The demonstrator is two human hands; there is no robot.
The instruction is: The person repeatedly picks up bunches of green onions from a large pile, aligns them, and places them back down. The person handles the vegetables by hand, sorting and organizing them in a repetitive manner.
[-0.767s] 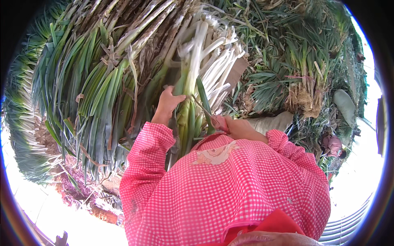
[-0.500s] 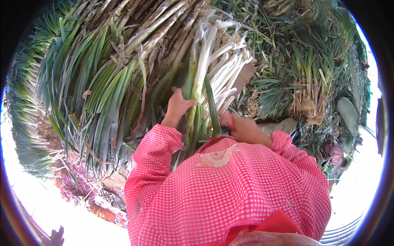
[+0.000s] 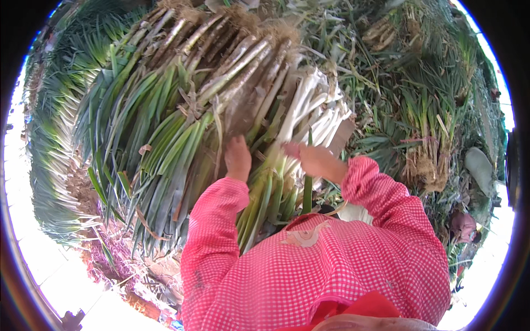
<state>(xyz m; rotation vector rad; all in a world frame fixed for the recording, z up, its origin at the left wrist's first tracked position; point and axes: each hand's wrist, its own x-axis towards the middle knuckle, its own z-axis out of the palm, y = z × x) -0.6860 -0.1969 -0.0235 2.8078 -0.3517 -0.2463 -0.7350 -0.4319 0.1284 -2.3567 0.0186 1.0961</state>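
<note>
My left hand point(image 3: 238, 155) reaches in among untrimmed leeks point(image 3: 232, 69) with brownish stalks, roots and long green leaves; its fingers are blurred and partly lost in them. My right hand point(image 3: 318, 160) is closed on a pink-handled tool point(image 3: 292, 149), its working end unclear in the blur. It is over a pale, peeled leek point(image 3: 279, 149) lying on a pile of white leeks point(image 3: 326, 110) just right of centre, green leaves toward me.
A long stack of leeks point(image 3: 63, 132) curves along the left side. Leafy bunches with roots point(image 3: 428, 154) cover the right, beside a grey-green object point(image 3: 477, 168) and a pink object point(image 3: 462, 226). Pink shredded strands point(image 3: 116, 254) lie at lower left.
My left hand has left the pale stalk it was at and reached down-frame and leftward into untrimmed leeks. My right hand has risen slightly with the tool. The whole view has shifted down and right.
</note>
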